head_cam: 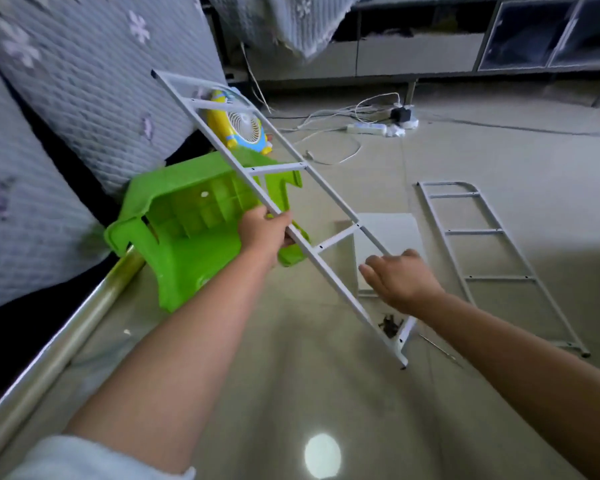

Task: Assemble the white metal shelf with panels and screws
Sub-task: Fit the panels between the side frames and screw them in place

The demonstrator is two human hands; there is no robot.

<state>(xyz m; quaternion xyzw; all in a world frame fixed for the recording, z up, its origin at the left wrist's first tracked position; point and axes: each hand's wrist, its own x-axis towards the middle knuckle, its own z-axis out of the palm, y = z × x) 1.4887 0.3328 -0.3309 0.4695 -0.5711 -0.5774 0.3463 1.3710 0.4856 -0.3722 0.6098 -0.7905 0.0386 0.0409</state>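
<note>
text: none legible | labels: none | numbers: none

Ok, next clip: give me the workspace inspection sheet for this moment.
Surface: tiled floor, glossy, light glare.
Job's things: held side frame, tilted, foot on floor; second side frame flat on floor; white panel flat; dark screws piled near the held frame's foot.
Clutter: green stool on its side; yellow fan.
Hands: left hand grips a frame rail; right hand open, fingers by the other rail.
Cables: white cords and power strip beyond.
Surroundings: quilted bedding, cabinet.
</note>
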